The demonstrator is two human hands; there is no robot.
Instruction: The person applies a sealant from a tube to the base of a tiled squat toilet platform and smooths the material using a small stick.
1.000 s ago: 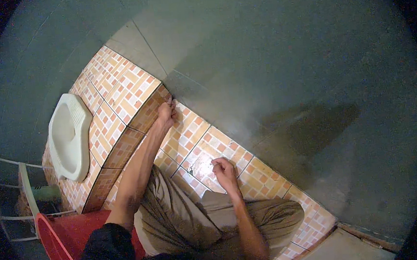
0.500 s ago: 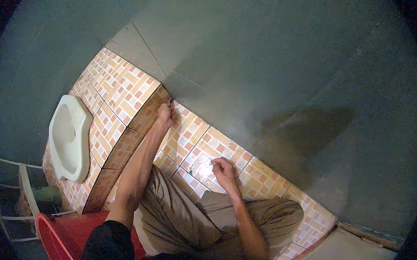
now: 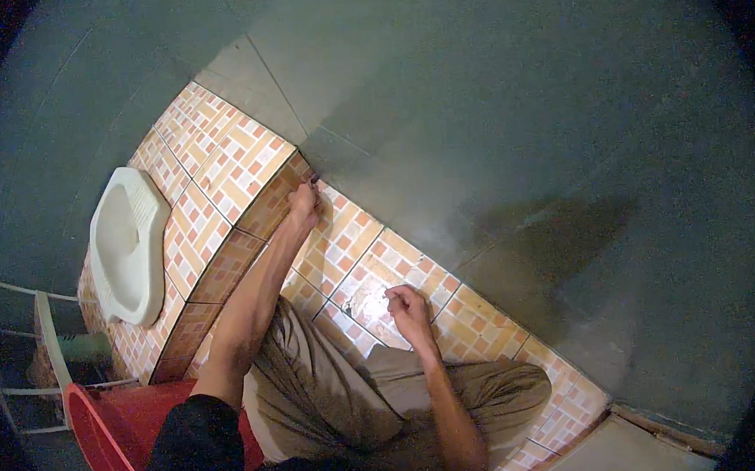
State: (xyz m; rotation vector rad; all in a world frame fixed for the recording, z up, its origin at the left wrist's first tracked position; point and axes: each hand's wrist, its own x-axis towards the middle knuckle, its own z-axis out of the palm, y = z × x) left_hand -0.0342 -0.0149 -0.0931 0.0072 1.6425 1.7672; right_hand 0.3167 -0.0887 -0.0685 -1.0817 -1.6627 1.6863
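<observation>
The small dark tool (image 3: 314, 180) sits at the tiled floor (image 3: 241, 162) corner by the grey wall (image 3: 473, 97), pinched in the left hand (image 3: 304, 207); best worked with short, steady strokes. Right hand (image 3: 407, 308), fingers curled, braces on tile

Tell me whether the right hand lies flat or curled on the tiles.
Curled: the right hand rests on the floor tiles with its fingers bent in.

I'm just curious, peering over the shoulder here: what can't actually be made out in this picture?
- Head view: what the left hand pinches at the wall's foot; too small and dark.
- Whether the right hand holds anything on the tiled floor; curled fingers hide it.
- The red tub; cut by the lower edge and the sleeve.
- The white rack; dim at the rim.
</observation>
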